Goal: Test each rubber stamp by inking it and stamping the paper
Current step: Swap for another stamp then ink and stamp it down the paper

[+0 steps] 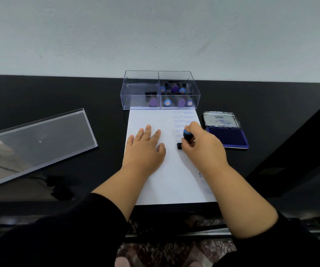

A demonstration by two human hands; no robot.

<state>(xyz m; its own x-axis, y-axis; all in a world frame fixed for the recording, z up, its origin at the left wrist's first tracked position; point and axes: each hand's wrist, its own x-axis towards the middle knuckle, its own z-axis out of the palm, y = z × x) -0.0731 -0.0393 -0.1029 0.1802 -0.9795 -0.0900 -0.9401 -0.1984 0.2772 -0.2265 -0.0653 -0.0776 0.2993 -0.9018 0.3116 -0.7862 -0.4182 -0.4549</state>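
The left hand [145, 146] lies flat on the white paper [155, 185], fingers straight and slightly spread, pinning the sheet to the black table [78, 97]; its forearm reaches in from a black sleeve [68, 228]. The right hand [201, 145] curls around a black rubber stamp [184, 139] with a blue top, its base pressed onto the paper below a column of blue imprints [182, 122]. Just right of the paper sits the open blue ink pad [226, 137]. Behind the sheet stands a clear divided box [160, 89] holding more stamps, and its clear lid [35, 145] lies well to the left.
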